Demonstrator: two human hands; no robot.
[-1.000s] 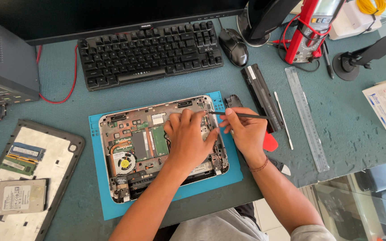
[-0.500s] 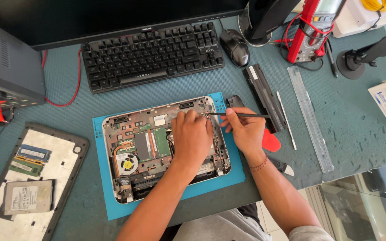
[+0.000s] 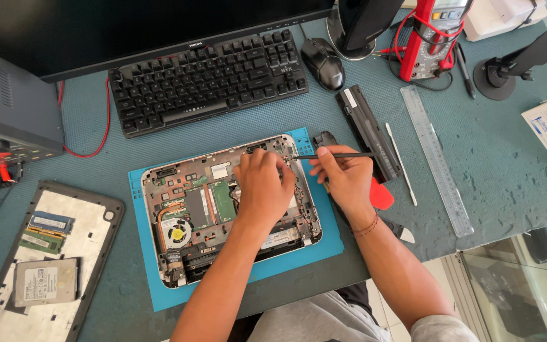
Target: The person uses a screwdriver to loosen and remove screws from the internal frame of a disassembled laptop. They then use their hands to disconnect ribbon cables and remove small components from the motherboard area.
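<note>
Your left hand [image 3: 262,190] lies flat, fingers bent, on the right part of the opened laptop [image 3: 229,206], pressing it so the chassis does not slide on the blue mat [image 3: 140,253]. Your right hand [image 3: 344,180] pinches a thin black tool [image 3: 333,155] like a pen, its tip at the far right corner of the board. The laptop sits in the middle of the table [image 3: 489,158]. The black battery [image 3: 367,133] lies just right; the removed cover [image 3: 52,253], with memory sticks [image 3: 45,229], is at the left.
</note>
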